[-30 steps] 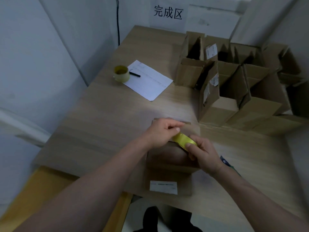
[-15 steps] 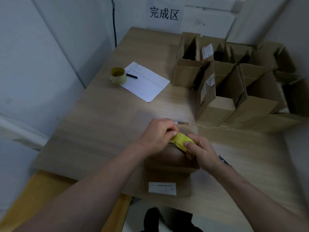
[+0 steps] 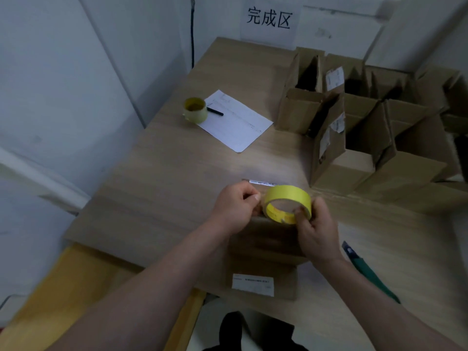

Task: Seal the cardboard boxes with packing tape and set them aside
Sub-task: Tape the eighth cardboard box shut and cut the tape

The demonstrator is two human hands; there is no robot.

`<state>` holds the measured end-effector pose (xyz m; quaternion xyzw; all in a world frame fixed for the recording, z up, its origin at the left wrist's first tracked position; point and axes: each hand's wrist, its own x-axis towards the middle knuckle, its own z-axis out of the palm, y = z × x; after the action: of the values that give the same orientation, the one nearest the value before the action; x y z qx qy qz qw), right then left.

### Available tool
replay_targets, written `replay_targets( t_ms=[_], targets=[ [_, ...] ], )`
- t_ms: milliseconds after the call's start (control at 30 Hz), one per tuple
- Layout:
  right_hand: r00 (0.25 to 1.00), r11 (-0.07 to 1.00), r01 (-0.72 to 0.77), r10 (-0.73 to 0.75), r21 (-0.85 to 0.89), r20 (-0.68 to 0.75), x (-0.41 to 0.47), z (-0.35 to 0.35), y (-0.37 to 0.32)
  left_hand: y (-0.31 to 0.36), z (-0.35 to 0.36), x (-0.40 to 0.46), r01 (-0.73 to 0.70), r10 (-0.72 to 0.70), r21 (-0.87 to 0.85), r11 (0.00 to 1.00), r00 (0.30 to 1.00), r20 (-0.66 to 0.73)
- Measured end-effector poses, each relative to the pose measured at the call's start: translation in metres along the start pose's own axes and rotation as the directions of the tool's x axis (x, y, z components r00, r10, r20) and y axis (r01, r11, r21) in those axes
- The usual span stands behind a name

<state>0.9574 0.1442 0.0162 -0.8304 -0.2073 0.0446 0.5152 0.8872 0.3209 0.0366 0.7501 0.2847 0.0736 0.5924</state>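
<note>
The box lies on the table right in front of the person, flaps down, a white label on its near face. Just above the box's far end, the right hand grips the yellow tape roll, fingers curled round its right rim with the roll tilted so the core faces the camera. The left hand, on the box's left far corner, has thumb and finger pinched together at the roll's left edge, apparently at the loose end of the tape; whether it holds the end is too small to tell.

No strip of tape shows along the box's top seam, so the sealing of this box seems barely begun: the end must yet be drawn out, laid over the seam, cut and pressed.

Behind the box and to its right stands a cluster of open boxes with flaps up, none visibly taped, so most of the work appears to remain. Behind the box to the left lie a sheet of paper, a pen and a second roll. Right of the box lies a green-handled tool, likely a cutter. A sign hangs on the far wall, and no sealed box sits beneath it.
</note>
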Motion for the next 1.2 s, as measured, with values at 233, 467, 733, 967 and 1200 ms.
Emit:
replay_targets(
  t_ms=[233,467,733,967,1200],
  targets=[
    [0.998,0.976,0.056,-0.048,-0.212,0.041,0.009,-0.005,0.003,-0.019,-0.042,0.004,0.154,-0.155,-0.020,0.988,0.987,-0.033],
    [0.948,0.887,0.314,-0.278,-0.337,0.153,0.010,0.007,0.009,-0.035,-0.046,0.012,0.199,-0.195,0.056,0.978,0.979,-0.065],
    [0.937,0.858,0.343,-0.286,-0.381,0.199,0.007,0.009,0.012,-0.048,-0.028,0.021,0.209,-0.188,0.191,0.959,0.975,-0.122],
    [0.948,0.866,0.312,-0.260,-0.391,0.182,0.003,0.010,0.015,-0.060,-0.009,0.011,0.321,-0.256,0.283,0.904,0.935,-0.243],
    [0.951,0.880,0.293,-0.229,-0.372,0.209,0.003,0.010,0.014,-0.045,0.019,0.004,0.076,-0.080,-0.051,0.996,0.993,-0.082]
  ],
)
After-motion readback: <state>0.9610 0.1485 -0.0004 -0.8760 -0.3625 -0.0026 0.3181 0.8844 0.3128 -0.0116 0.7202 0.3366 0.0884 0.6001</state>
